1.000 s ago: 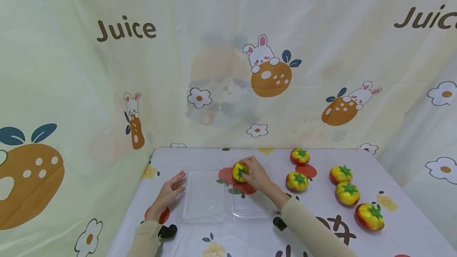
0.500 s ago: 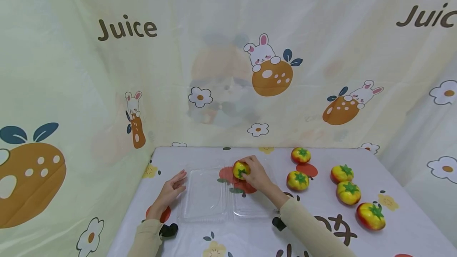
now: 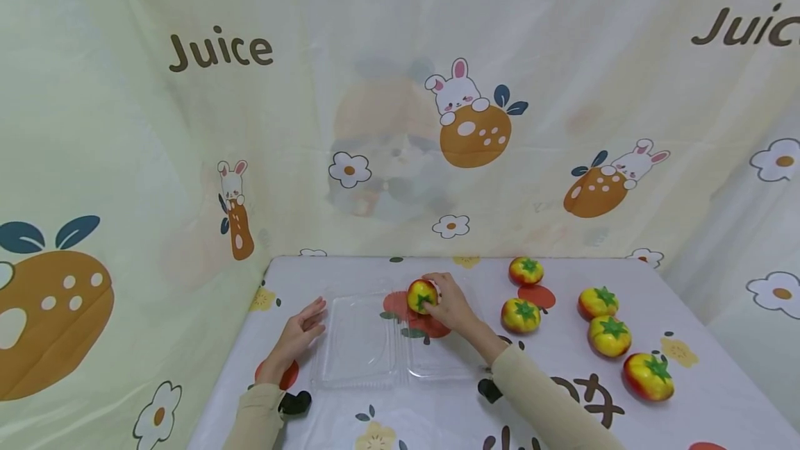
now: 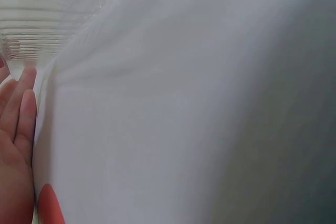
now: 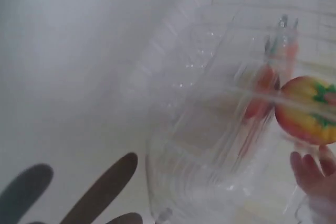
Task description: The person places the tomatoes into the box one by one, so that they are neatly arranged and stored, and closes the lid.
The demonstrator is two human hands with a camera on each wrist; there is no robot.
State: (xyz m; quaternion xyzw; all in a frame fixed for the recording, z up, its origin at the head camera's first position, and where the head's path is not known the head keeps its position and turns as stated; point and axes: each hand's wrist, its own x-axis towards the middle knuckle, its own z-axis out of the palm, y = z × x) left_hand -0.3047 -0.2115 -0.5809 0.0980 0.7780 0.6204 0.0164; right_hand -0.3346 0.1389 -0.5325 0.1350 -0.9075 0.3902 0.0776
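"Red-yellow fruit (image 3: pixel 417 296): where is it being held?"

"The grip of the right hand (image 3: pixel 453 305) is grasping it at the far left corner of the clear container's (image 3: pixel 361 342) right half; the left hand (image 3: pixel 296 340), released, is resting beside the left half."

I hold a red-and-yellow fruit (image 3: pixel 419 295), green leaves facing me, near the hinge of a clear box (image 3: pixel 360 342) lying spread open.
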